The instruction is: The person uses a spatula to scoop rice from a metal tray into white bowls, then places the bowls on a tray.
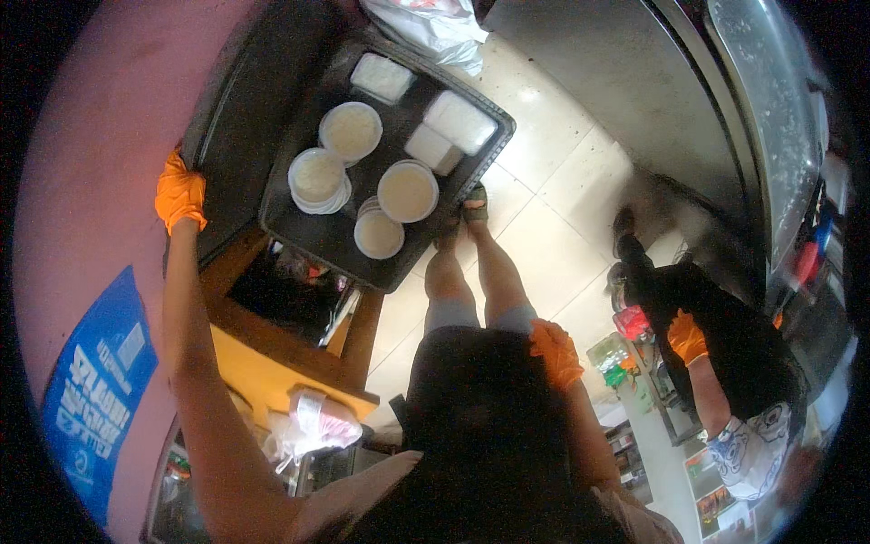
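Observation:
My left hand [180, 194], in an orange glove, is at the outer edge of a dark panel [238, 149] beside the pink wall; its fingers curl at the edge. The panel stands along the left side of a black tray-like container [292, 228]. In the container are stacks of round tubs [350, 132] with pale contents and whitish rims. Several white rectangular packs [462, 122] lie toward its far side. My right hand [557, 350], also gloved in orange, hangs by my thigh with its fingers curled; I see nothing in it.
A wooden shelf unit [285, 360] stands under the container, with a plastic-wrapped bundle [326, 421] near it. Another person in dark clothing [720, 326] is at right, one orange-gloved hand [686, 338] visible. A white bag [435, 30] lies beyond the container, on the tiled floor [544, 197] side.

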A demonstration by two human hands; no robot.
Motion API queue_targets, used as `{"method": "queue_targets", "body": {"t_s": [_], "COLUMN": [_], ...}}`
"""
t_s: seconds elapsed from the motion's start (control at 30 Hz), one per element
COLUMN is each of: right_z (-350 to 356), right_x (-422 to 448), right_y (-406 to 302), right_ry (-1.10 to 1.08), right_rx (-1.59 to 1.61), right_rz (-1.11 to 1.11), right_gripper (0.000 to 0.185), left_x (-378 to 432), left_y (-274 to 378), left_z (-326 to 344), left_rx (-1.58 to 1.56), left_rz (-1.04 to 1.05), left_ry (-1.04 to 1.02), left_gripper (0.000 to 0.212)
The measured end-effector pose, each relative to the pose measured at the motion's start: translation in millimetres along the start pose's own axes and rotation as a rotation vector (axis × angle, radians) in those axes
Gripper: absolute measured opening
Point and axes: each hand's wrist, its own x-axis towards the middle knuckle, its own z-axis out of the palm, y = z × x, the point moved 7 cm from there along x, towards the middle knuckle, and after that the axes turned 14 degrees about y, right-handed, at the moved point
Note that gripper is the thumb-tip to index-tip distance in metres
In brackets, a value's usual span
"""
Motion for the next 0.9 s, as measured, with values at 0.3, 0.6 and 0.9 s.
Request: {"method": "queue_targets", "body": {"t_s": [0.3, 0.6, 0.9], "right_z": [13.9, 12.1, 9.4], "right_x": [-23.5, -6.4, -8.6], "right_y": [-14.6, 21.3, 23.9], "right_ry": [-0.060, -0.036, -0.038], "right_rx": [-0.021, 0.117, 0.154], "right_rz": [0.042, -0.048, 0.054], "right_gripper": [0.037, 0.039, 0.038], "left_x": [-60.7, -104.3, -103.1], "left_y": [46.1, 86.6, 123.7], "left_z": [-144.5, -129.5, -163.7], "left_rx": [-0.035, 0.003, -0.138], "left_rz": [-0.014, -0.029, -0.043], "left_ry": [0.110, -0.017, 0.089], "left_gripper": [0.052, 0.059, 0.070]}}
